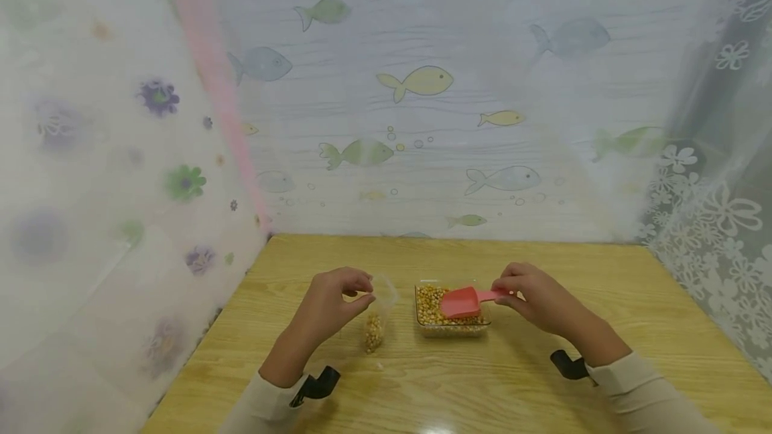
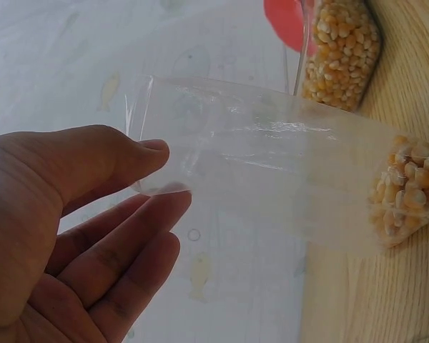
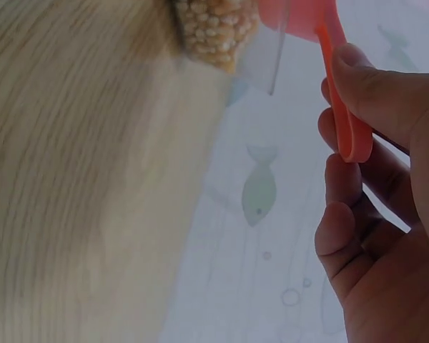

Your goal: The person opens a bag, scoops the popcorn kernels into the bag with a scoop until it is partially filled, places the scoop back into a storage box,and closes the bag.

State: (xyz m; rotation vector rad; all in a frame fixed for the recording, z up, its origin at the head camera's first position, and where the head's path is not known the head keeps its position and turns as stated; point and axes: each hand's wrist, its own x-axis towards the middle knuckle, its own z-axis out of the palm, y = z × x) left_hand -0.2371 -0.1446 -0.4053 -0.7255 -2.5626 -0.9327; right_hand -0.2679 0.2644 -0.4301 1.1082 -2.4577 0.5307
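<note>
My left hand (image 1: pixel 340 297) pinches the top edge of a clear plastic bag (image 2: pixel 250 157) between thumb and fingers. Corn kernels (image 2: pixel 409 189) fill the bottom of the bag, which hangs upright at the table. In my right hand (image 1: pixel 533 297) is the handle of a pink-red scoop (image 1: pixel 463 303), gripped between thumb and fingers. The scoop's bowl is over a clear rectangular container (image 1: pixel 452 331) of corn kernels (image 1: pixel 429 300), right of the bag. Whether the scoop touches the kernels, I cannot tell.
The wooden table (image 1: pixel 434 380) extends around the bag and container. Behind it hangs a pale curtain (image 1: pixel 416 119) printed with fish. A flower-printed sheet (image 1: pixel 120 173) stands along the left side, another (image 1: pixel 718 199) on the right. Black mounts (image 1: pixel 319 384) sit at both wrists.
</note>
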